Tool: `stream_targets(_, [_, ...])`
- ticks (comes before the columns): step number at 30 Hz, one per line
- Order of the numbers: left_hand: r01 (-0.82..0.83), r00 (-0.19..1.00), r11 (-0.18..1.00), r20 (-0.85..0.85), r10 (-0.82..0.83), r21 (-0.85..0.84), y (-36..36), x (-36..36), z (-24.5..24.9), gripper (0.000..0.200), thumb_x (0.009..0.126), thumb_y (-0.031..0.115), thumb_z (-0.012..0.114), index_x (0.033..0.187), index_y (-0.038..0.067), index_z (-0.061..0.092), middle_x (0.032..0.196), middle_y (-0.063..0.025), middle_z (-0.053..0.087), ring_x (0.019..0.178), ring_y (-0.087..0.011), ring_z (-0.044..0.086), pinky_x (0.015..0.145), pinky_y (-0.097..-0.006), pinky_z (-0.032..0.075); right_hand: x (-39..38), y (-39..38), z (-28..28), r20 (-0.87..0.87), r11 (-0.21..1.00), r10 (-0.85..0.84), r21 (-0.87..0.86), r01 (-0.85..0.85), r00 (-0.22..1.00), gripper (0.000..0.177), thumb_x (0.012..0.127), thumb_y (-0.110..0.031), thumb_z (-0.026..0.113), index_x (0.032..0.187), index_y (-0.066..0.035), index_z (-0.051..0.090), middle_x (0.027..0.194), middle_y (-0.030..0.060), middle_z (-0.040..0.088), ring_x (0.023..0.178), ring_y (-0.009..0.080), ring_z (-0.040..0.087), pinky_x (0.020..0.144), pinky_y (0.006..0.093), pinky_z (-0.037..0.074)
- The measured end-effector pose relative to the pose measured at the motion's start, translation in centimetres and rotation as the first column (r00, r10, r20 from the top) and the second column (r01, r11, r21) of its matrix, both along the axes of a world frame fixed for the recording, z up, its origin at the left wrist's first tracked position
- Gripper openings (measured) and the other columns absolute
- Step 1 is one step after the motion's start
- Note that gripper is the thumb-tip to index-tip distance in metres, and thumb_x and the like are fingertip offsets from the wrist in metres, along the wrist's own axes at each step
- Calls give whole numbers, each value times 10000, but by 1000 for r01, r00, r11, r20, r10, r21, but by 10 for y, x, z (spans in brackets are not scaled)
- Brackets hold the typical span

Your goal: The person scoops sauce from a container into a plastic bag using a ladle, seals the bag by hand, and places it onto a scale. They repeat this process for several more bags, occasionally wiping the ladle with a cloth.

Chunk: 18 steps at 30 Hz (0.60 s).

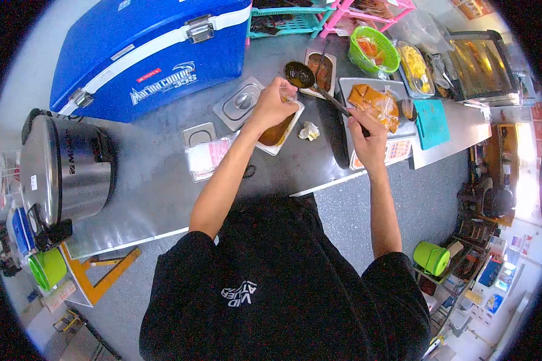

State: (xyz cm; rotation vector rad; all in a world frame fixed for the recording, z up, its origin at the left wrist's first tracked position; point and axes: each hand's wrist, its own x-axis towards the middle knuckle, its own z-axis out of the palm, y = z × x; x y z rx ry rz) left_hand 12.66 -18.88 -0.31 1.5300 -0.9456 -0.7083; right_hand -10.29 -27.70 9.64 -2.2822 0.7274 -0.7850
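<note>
My right hand [368, 130] is closed around the handle of a ladle [299, 75], which reaches up and left. Dark brown liquid coats the ladle's bowl. Close beside that bowl, my left hand [273, 103] pinches a small piece of clear plastic [288, 94]; its exact kind I cannot tell. Below my left hand is a steel food pan [297, 118] of brown sauce, partly hidden by the hand and forearm. A second pan [332, 73] of reddish-brown sauce, with a thin utensil in it, stands just behind the ladle.
Plastic bags of orange sauce [374, 105] lie on a metal tray [347, 90] to the right. A steel lid [233, 114], crumpled tissue [309, 131] and plastic packet [206, 157] are near my hands. A blue cooler [162, 60] and big steel pot [81, 168] stand left.
</note>
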Motion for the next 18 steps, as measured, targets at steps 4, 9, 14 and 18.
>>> stream_targets(4, [-6,1000,1000,14,6,2,2,2,0,413,709,115,748,1036,22,514,1098,-154,694,1023,-256,671,912,-357,508,2,0,-3,8,1000,16,21,-16,1000,203,898,-66,623,1071,3,702,797,127,658,744,197,636,686,300,486])
stream_targets(9, [-23,1000,999,19,24,-23,11,7,-1,418,717,98,729,1057,17,500,1106,-153,692,1040,-259,663,912,-357,507,4,-2,-9,56,982,-9,188,-2,998,212,900,-82,629,1079,7,700,812,126,673,753,196,643,714,292,496])
stream_targets(14, [-171,984,984,38,173,-50,55,12,21,384,722,24,692,1043,34,482,1151,-136,680,1099,-260,640,905,-354,502,-2,-12,-25,-39,984,-19,178,26,999,205,887,-98,633,1044,11,705,870,155,704,783,246,678,729,339,519])
stream_targets(18, [-144,980,987,-147,133,-67,90,15,32,374,730,-40,649,1042,58,468,1196,-141,660,1163,-251,607,927,-371,482,4,-11,-59,-355,999,24,-29,-37,935,198,852,-134,638,976,0,716,929,180,718,823,342,689,747,407,537])
